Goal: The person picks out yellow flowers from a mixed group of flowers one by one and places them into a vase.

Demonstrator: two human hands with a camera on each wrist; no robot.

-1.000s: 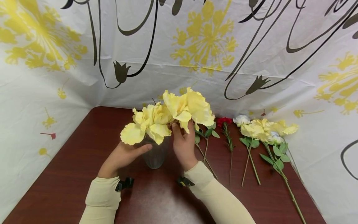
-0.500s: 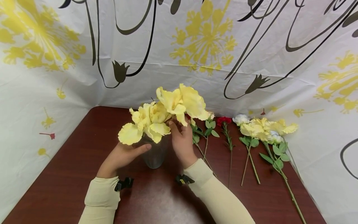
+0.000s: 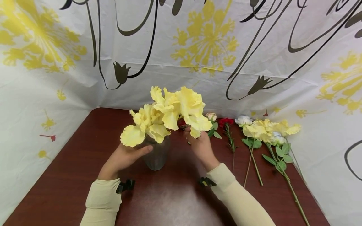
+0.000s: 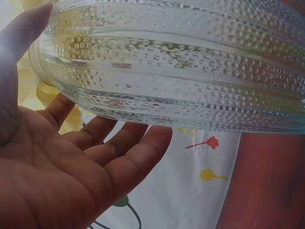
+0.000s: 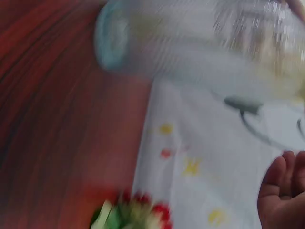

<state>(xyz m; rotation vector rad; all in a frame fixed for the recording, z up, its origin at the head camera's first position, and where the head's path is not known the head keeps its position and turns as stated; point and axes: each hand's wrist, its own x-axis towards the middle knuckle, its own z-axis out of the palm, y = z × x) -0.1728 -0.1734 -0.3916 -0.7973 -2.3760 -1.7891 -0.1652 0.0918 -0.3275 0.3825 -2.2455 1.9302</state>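
The left hand (image 3: 124,158) has its thumb (image 4: 24,33) apart from curved fingers (image 4: 136,160); the right hand (image 3: 200,147) bends its fingers loosely.

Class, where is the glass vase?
In the head view, the glass vase is slightly left of centre, below yellow flowers, between the left hand and the right hand.

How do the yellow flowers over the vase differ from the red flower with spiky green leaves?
The yellow flowers rise above the glass vase; the red flower lies on the table. The yellow flowers have broad petals, while the red flower's bloom looks smaller. The red flower's leafy stem shows plainly; the yellow flowers' stems do not.
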